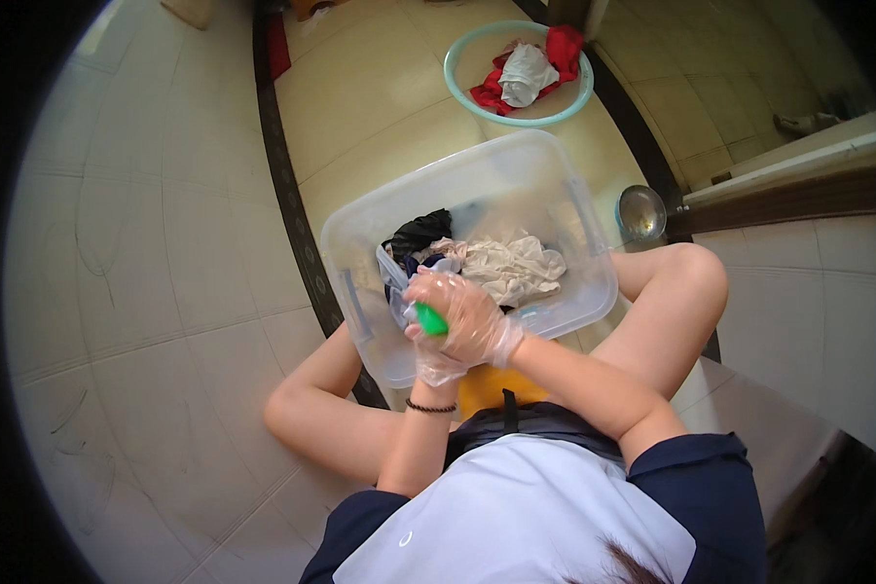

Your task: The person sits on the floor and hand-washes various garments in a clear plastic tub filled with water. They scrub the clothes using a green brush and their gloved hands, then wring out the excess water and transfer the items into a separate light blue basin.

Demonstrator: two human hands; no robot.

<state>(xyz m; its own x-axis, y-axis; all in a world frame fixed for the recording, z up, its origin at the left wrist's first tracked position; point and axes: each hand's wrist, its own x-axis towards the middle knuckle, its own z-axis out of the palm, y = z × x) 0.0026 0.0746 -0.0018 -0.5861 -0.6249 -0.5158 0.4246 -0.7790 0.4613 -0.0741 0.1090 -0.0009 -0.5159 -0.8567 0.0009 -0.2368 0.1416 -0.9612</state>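
Note:
Both my hands wear thin clear plastic gloves and meet over the near side of a clear plastic tub [346,219]. My right hand [467,316] lies on top, closed around a smooth, bright green object [430,319] whose kind I cannot make out. Under it, my left hand [436,362] is closed too, its fingers mostly hidden. A light blue cloth [393,280] runs up against the hands. Farther inside the tub are a black cloth [419,234] and a crumpled off-white cloth [514,268].
Beyond the tub, a pale blue basin [453,88] holds red cloth [563,54] and white cloth [528,76]. A small metal bowl [641,212] stands right of the tub, near a doorway sill [798,185]. My bent legs flank the tub. Pale tiles [156,321] extend at left.

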